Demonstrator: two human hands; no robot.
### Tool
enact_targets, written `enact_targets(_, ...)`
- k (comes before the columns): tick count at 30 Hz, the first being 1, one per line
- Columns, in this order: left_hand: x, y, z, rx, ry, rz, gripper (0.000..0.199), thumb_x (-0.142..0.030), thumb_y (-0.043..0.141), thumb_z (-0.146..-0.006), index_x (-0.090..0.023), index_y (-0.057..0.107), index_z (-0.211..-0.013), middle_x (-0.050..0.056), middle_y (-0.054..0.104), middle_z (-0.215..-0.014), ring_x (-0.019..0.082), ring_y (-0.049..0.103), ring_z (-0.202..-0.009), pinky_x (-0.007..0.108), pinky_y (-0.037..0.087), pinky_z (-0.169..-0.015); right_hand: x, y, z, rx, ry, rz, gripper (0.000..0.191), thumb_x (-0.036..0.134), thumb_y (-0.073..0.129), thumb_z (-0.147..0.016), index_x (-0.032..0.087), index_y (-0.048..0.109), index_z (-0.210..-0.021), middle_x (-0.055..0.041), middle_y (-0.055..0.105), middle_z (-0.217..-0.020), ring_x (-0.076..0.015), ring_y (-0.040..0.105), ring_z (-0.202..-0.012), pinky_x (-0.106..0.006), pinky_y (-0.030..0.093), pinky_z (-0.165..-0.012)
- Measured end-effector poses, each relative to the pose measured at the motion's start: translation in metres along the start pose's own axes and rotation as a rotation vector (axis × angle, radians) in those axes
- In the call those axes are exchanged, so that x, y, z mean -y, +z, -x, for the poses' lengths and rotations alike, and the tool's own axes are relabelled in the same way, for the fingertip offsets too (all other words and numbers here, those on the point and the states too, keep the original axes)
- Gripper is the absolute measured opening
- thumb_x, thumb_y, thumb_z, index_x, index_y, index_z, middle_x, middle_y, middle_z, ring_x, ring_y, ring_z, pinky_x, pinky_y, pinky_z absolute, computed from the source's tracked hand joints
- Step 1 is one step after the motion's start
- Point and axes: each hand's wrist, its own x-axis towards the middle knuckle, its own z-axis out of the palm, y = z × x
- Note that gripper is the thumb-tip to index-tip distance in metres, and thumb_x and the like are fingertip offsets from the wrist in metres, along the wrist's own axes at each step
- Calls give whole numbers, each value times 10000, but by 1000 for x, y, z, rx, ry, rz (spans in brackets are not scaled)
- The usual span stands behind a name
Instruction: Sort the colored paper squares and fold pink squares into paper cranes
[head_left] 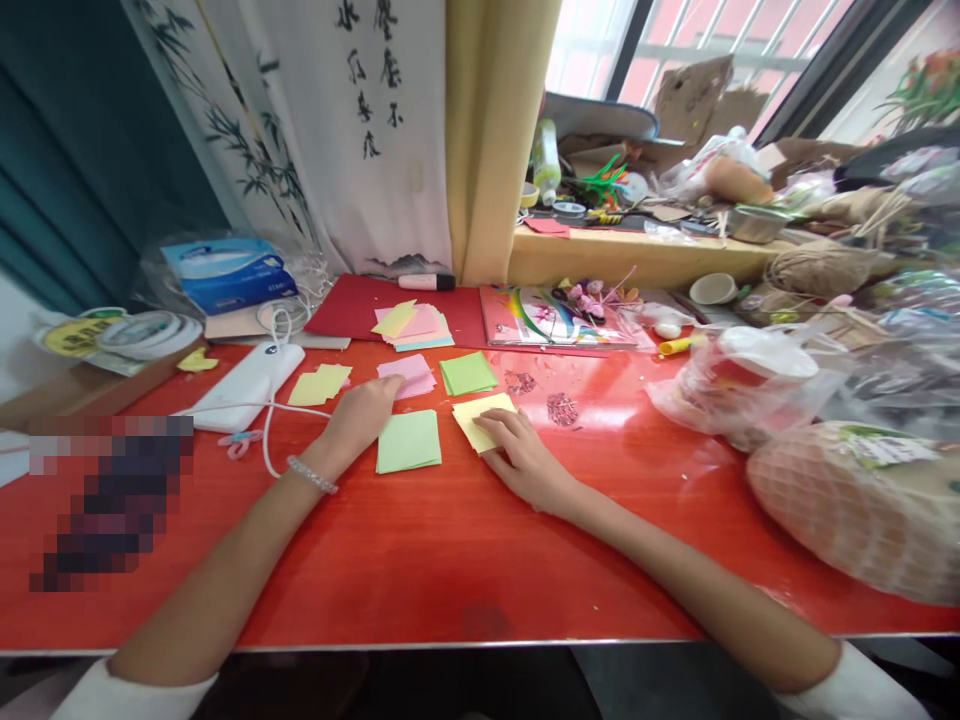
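Observation:
Small stacks of square sticky notes lie around both hands on the red table. My left hand point(365, 412) is closed, its fingertips on the near left edge of the pink sticky notes point(411, 376). My right hand point(529, 462) grips the right side of the yellow sticky notes point(472, 424), fingers on top and thumb by the lower edge. Between the hands sit light green sticky notes point(409, 442), and bright green sticky notes point(469, 374) lie just beyond. Left of my left hand are more yellow notes point(319, 384). Farther back, a mixed fanned pile point(414, 325) rests on a red folder.
A white power strip point(251, 385) with a cord lies at left, near a blue tissue pack point(229, 275). Bagged cups point(765, 370) and a netted foam-like bundle point(855, 510) crowd the right. A picture booklet point(555, 315) and marker point(426, 282) lie behind.

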Motion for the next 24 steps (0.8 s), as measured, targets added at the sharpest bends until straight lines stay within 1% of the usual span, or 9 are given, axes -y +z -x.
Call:
enact_targets(3, -5, 0, 2, -10, 27, -29, 333, -46, 360, -859, -122, 545, -1125, 129, 658, -1081, 246, 646, -954, 311, 504, -726, 3, 0, 1, 25, -2, 20, 410, 366, 427, -926, 173, 466, -1285, -119, 497, -1336, -254, 386, -1300, -587, 135, -1120)
enact_targets(5, -7, -2, 4, -16, 21, -48, 306, -65, 376, -862, -127, 547, -1108, 124, 666, -1043, 250, 653, -918, 314, 506, -699, 4, 0, 1, 42, 18, 43, 409, 396, 389, -941, 181, 494, -1273, -104, 499, -1353, -256, 369, -1322, -597, 96, -1121)
enact_targets(7, -7, -5, 5, -27, -3, -73, 286, -78, 373, -865, -122, 559, -1077, 123, 678, -950, 263, 661, -843, 330, 505, -656, 4, 2, 1, 39, 48, 60, 412, 386, 349, -957, 170, 505, -1271, -105, 503, -1357, -256, 364, -1330, -600, 96, -1120)
enact_targets(9, -7, -10, 7, -47, -23, -98, 287, -78, 360, -867, -114, 572, -1056, 133, 675, -912, 275, 653, -850, 353, 504, -681, 4, 3, 0, 31, 62, 65, 429, 385, 330, -961, 151, 505, -1275, -115, 503, -1359, -258, 362, -1334, -595, 112, -1121)
enact_targets(12, -7, -13, 8, -66, -17, -123, 314, -78, 353, -872, -112, 577, -1090, 146, 665, -998, 275, 617, -975, 381, 484, -816, 3, 4, 0, 5, 62, 64, 457, 389, 330, -958, 134, 475, -1307, -128, 457, -1399, -260, 319, -1361, -568, 133, -1132)
enact_targets(14, -7, -12, 8, -49, 2, -131, 334, -78, 364, -871, -123, 580, -1122, 137, 656, -1073, 262, 598, -1033, 374, 465, -875, 2, 3, 0, -11, 66, 58, 469, 382, 338, -954, 130, 444, -1335, -131, 424, -1423, -260, 281, -1380, -545, 147, -1139)
enact_targets(18, -12, -10, 8, 12, 1, -145, 399, -44, 362, -849, -139, 563, -1181, 121, 635, -1161, 243, 599, -1052, 347, 478, -855, 1, 3, 0, -9, 73, 29, 467, 373, 354, -949, 134, 434, -1342, -137, 427, -1418, -262, 273, -1383, -537, 160, -1141)
enact_targets(21, -10, -18, 10, 17, -69, -166, 433, -32, 327, -848, -127, 528, -1220, 140, 619, -1174, 244, 592, -1063, 348, 475, -852, -1, 4, 0, -28, 84, -24, 466, 365, 359, -946, 152, 408, -1358, -141, 421, -1420, -259, 267, -1386, -545, 188, -1134)
enact_targets(24, 6, -34, 16, 11, -232, -208, 405, -33, 282, -850, -73, 574, -1128, 208, 636, -1072, 300, 607, -1006, 396, 479, -790, -2, 5, 1, -60, 96, -80, 473, 363, 361, -945, 149, 385, -1367, -151, 399, -1430, -255, 245, -1396, -531, 227, -1129)
